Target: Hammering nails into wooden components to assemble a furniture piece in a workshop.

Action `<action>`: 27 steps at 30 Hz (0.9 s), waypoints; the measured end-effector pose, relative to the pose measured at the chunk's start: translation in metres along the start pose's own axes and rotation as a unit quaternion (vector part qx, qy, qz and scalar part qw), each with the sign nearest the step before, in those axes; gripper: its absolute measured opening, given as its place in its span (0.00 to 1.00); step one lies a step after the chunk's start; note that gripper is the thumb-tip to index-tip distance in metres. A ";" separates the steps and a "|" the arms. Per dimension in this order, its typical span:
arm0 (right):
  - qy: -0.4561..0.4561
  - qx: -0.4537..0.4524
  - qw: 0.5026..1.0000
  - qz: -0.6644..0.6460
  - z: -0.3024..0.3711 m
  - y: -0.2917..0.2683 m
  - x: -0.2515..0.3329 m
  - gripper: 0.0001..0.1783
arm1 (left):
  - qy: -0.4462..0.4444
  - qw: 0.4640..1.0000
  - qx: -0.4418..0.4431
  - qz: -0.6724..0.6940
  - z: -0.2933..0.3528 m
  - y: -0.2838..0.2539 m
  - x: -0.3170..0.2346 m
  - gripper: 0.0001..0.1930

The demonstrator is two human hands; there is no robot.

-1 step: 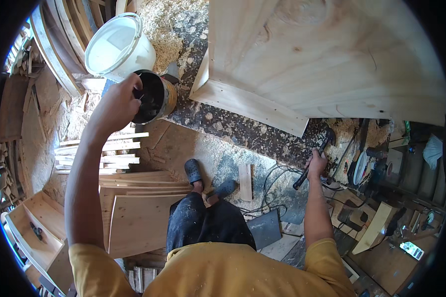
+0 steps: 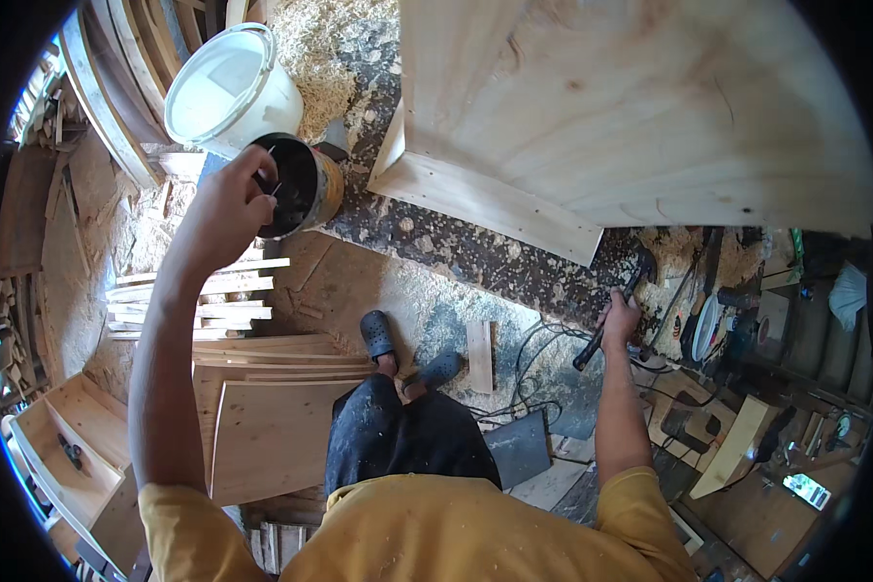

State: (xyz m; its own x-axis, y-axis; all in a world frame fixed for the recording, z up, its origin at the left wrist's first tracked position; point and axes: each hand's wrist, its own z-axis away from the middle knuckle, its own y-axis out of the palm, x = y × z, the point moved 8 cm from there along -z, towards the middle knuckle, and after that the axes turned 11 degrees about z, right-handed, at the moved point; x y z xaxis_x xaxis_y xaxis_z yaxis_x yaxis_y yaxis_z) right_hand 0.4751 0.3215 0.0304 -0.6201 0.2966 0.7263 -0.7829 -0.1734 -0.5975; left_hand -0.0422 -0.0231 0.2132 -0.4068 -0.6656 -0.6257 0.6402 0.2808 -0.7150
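My left hand (image 2: 228, 209) is at the mouth of a round can (image 2: 331, 189) with a dark inside and a yellowish outer wall. Its thumb and fingers pinch a thin, pale nail (image 2: 277, 184); what lies deeper in the can is too dark to make out. Over at the right, my right hand (image 2: 619, 320) grips a hammer (image 2: 586, 355) by its dark handle, the head resting by the end of the workbench (image 2: 436, 242). Between my hands, a wooden panel assembly (image 2: 640, 126) with edge strips stands on the speckled bench top.
Beside the can is a white bucket (image 2: 233, 92). Stacked wooden panels (image 2: 281, 436) and thin strips (image 2: 233, 296) are at the left, near an open wooden drawer (image 2: 68, 427). Black cables (image 2: 524, 378) lie on the floor near my feet. A lit phone (image 2: 806, 491) lies at the far right.
My left hand has shifted very slightly at the can's mouth, and the nail between its fingers shows more plainly. The view has moved a little; the right hand keeps its hold.
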 end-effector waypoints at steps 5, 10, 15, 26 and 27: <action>-0.014 0.056 0.998 -0.032 0.002 0.006 -0.004 0.10 | -0.032 0.893 0.017 0.449 0.040 0.076 0.016 0.11; -0.080 0.105 0.989 -0.069 0.003 0.007 0.001 0.10 | 0.050 0.873 0.035 0.484 0.021 0.166 0.001 0.10; -0.162 0.117 0.978 -0.052 -0.001 0.004 -0.005 0.09 | 0.092 0.828 0.050 0.551 -0.011 0.228 -0.009 0.10; -0.240 0.052 0.963 -0.110 0.008 -0.015 -0.012 0.10 | 0.440 0.814 -0.153 0.347 -0.024 0.240 -0.045 0.08; -0.269 0.064 0.954 -0.115 0.008 -0.015 -0.013 0.11 | 0.448 0.809 -0.158 0.345 -0.026 0.242 -0.045 0.08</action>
State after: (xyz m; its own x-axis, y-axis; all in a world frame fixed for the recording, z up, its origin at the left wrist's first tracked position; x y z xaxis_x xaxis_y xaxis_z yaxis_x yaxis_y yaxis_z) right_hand 0.4945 0.3131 0.0322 -0.3406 -0.1785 0.9231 -0.8800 -0.2852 -0.3798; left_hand 0.1143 0.0932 0.0599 -0.4227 0.4546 -0.7840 0.7760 0.6284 -0.0541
